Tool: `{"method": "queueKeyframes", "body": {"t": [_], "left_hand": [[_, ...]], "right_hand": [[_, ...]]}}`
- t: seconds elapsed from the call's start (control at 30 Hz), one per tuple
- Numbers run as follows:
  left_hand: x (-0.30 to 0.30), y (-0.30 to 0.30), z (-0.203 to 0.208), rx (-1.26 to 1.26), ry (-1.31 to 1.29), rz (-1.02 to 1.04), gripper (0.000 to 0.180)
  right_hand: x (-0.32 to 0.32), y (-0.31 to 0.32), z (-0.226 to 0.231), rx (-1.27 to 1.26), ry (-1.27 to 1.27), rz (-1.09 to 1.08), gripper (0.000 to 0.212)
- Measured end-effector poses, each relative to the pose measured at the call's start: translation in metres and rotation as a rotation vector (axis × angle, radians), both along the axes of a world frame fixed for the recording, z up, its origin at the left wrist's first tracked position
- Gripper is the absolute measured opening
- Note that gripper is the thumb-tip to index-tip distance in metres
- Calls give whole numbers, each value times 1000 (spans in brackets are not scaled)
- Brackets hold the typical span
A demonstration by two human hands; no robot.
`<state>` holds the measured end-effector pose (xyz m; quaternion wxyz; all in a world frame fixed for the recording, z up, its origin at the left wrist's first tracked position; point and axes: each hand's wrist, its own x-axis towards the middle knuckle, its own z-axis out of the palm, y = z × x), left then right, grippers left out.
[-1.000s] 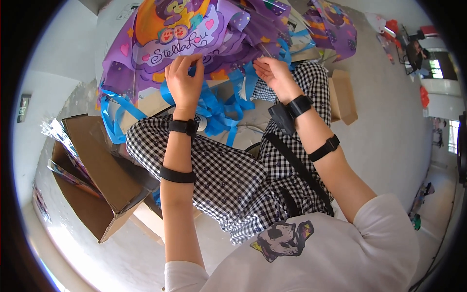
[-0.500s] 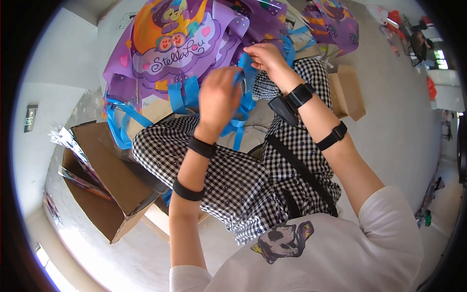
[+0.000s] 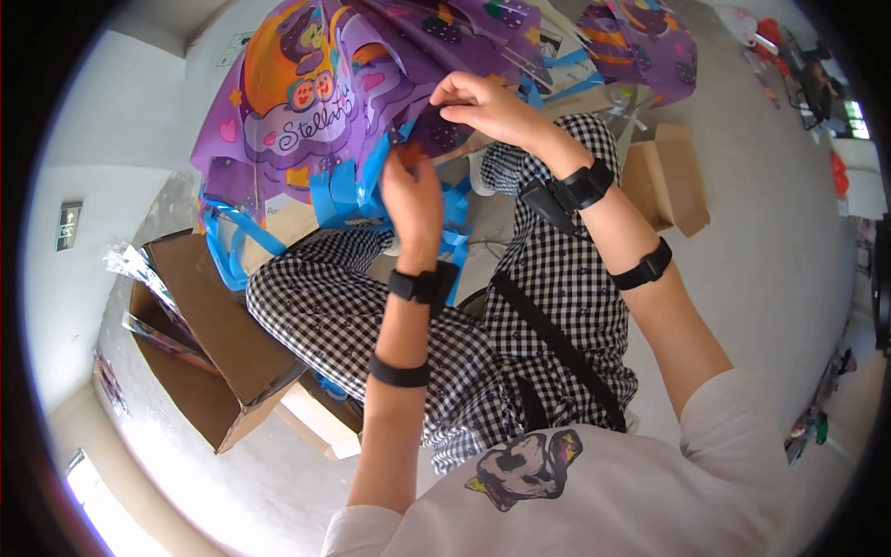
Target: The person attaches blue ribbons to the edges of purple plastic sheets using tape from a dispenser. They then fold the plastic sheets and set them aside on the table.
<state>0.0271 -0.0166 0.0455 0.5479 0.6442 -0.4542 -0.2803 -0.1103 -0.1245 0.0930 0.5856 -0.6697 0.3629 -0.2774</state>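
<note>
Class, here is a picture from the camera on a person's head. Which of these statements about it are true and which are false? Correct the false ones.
1. Strips of blue ribbon hang beside the left hand. True.
2. The right hand is wrapped around a hammer. False: no hammer shows; its fingertips are at the purple printed sheet.
3. An open cardboard box is on the person's left. True.
4. The person's legs are in plain red cloth. False: the trousers are black-and-white checked.
5. Both wrists are bare. False: each wears a black strap.
</note>
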Motion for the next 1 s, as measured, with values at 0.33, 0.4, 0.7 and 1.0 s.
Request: {"method": "queueKeyframes", "body": {"t": [0.33, 0.4, 0.7, 1.0], "left_hand": [[102, 21, 5, 293, -893, -50, 24], [96, 25, -2, 275, -850, -152, 28], [63, 34, -31, 162, -1044, -236, 49], [62, 44, -33, 267, -1097, -240, 36]], "right_hand": [[-5, 35, -39, -426, 301, 132, 15], [-14, 36, -17, -225, 354, 100, 12], [1, -81, 54, -387, 229, -60, 7], [63, -260, 61, -707, 483, -281, 15]]}}
